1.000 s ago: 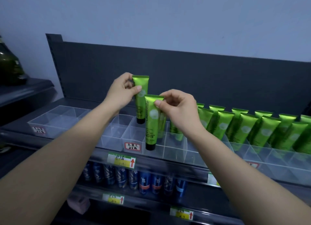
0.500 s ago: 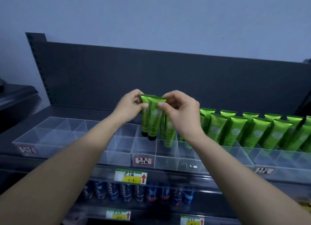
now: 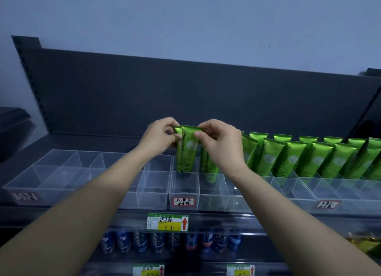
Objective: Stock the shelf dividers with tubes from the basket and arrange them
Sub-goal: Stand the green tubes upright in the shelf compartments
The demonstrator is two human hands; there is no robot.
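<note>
Shelf: a dark metal shelf (image 3: 82, 139) with a dark back panel (image 3: 185, 94) carries everything listed below.
Dividers: clear plastic dividers (image 3: 156, 185) run along the shelf in a front and a rear row. The left compartments hold nothing, and the rear ones at right are filled.
Stocked row: green tubes (image 3: 292, 158) lean alike, just right of the hands.
Left hand: the left hand (image 3: 158, 137) has its fingers (image 3: 171, 139) curled, pinching the crimped top of the rear tube (image 3: 177, 130), which shows only as a sliver.
Right hand: the right hand (image 3: 220, 145) pinches the top edge of the front tube (image 3: 188, 152) between thumb and forefinger.
Held tubes: both are glossy green. The front one bears a pale round emblem and lengthwise dark lettering.
Key relation: both tubes hang directly below the fingers, long axes near upright. Their lower ends sit in the rear compartment above the handwritten label (image 3: 183, 201). Both hands are equally near, so letting go probably suffices.
Basket: not in view.
</note>
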